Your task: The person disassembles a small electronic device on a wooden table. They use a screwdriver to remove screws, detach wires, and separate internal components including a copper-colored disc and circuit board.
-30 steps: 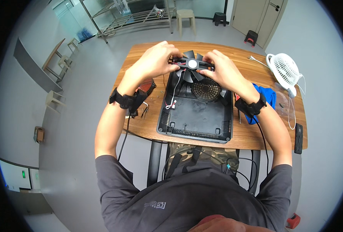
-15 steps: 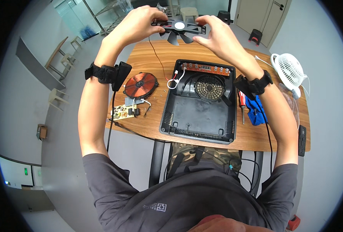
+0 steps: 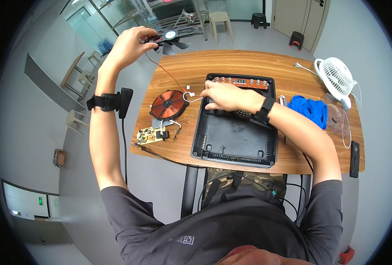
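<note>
My left hand (image 3: 133,47) is raised past the table's far left edge, closed on the frame of a black cooling fan (image 3: 171,40). A thin red wire (image 3: 165,70) hangs from the fan toward white connectors (image 3: 189,90) on the table. Over the upper part of an open black plastic housing (image 3: 231,141), my right hand (image 3: 227,96) has its fingers curled together at a white cable (image 3: 196,100). The hand partly covers the round vent (image 3: 242,114). Along the housing's far edge sits an orange button board (image 3: 251,83).
A copper induction coil (image 3: 168,104) and a yellowish circuit board (image 3: 148,135) lie left of the housing. To its right are a screwdriver (image 3: 282,101), a blue cloth (image 3: 308,110) and a white fan (image 3: 336,78). A black strip-shaped object (image 3: 354,160) lies at the right table edge.
Both hands held the cooling fan before. My right hand has let go and come down to the white cable at the housing, while my left hand has carried the fan leftward.
</note>
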`<action>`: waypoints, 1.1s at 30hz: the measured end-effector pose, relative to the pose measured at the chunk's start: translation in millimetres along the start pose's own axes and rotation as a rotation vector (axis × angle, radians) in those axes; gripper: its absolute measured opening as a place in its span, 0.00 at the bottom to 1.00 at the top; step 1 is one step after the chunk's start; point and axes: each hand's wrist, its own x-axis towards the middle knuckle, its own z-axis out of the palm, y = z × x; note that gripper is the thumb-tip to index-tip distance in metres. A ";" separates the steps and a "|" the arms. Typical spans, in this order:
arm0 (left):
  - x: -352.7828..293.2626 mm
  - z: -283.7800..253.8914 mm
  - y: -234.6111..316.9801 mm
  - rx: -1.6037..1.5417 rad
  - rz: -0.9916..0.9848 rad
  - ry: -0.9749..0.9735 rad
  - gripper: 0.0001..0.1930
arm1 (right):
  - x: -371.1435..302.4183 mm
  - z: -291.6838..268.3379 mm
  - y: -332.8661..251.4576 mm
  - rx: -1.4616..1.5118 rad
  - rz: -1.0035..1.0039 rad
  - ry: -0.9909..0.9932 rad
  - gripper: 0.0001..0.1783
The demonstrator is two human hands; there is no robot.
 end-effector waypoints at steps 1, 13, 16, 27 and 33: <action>0.5 -4.4 -5.0 0.021 -0.001 -0.007 0.19 | 4.2 4.1 -0.5 0.028 -0.007 -0.038 0.21; -23.6 3.6 -99.6 0.088 -0.274 0.023 0.20 | -11.3 -2.1 14.2 0.067 -0.087 -0.155 0.15; -26.7 25.7 -117.2 0.091 -0.270 0.002 0.21 | -12.4 -12.8 11.3 0.066 -0.050 -0.088 0.14; -17.6 161.5 -119.7 0.023 -0.148 -0.262 0.17 | -20.8 -26.1 21.1 0.119 0.070 0.193 0.15; -20.8 220.5 -124.0 0.004 -0.131 -0.301 0.19 | -27.3 -30.0 23.3 0.155 0.062 0.202 0.14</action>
